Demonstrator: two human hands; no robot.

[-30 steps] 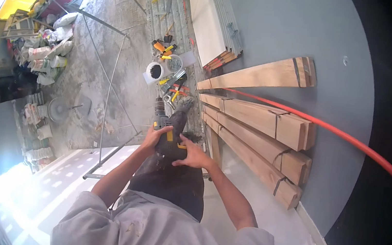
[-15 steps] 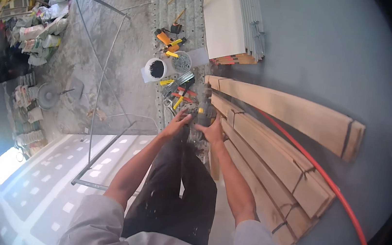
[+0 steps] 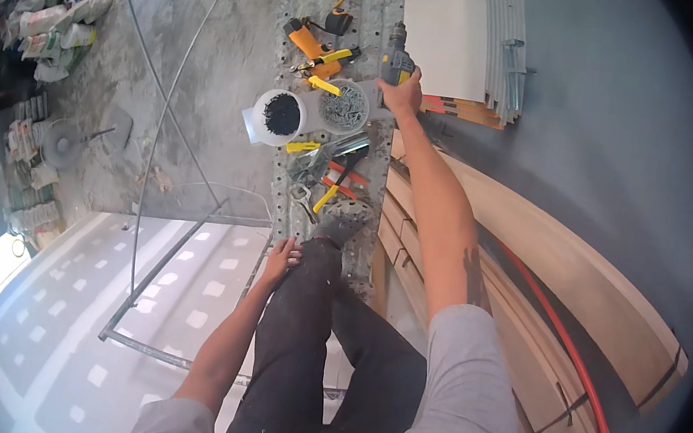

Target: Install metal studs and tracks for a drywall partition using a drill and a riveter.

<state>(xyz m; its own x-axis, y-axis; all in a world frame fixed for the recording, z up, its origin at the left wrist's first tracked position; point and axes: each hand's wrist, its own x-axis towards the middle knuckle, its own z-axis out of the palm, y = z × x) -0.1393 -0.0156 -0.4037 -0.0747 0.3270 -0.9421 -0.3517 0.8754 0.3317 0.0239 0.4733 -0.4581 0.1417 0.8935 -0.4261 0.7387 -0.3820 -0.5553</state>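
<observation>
My right hand (image 3: 404, 96) is wrapped around a yellow-and-grey cordless drill (image 3: 395, 64), at the right edge of a perforated metal scaffold plank (image 3: 386, 1). The drill's chuck points away from me. My left hand (image 3: 280, 262) rests by my knee, near the plank's left edge, its fingers loosely apart with nothing visible in them. Between the hands stand a white tub (image 3: 273, 140) of black screws and a tub (image 3: 312, 117) of silver screws. Nearer me lie a yellow-and-black-handled tool (image 3: 339, 182), red-handled pliers (image 3: 351, 189) and a metal clamp-like tool (image 3: 303, 200).
Beyond the tubs lie an orange tool (image 3: 303, 40) and a black tape measure (image 3: 337, 21). Bundled wooden boards (image 3: 566, 261) and a red hose (image 3: 554, 320) are at the right. Stacked panels (image 3: 447, 30) stand at the far right. Metal scaffold tubes (image 3: 154, 141) cross the left side.
My right hand has moved forward along the plank, carrying the drill to the panels. My left hand has drawn back to my knee. The view has shifted forward.
</observation>
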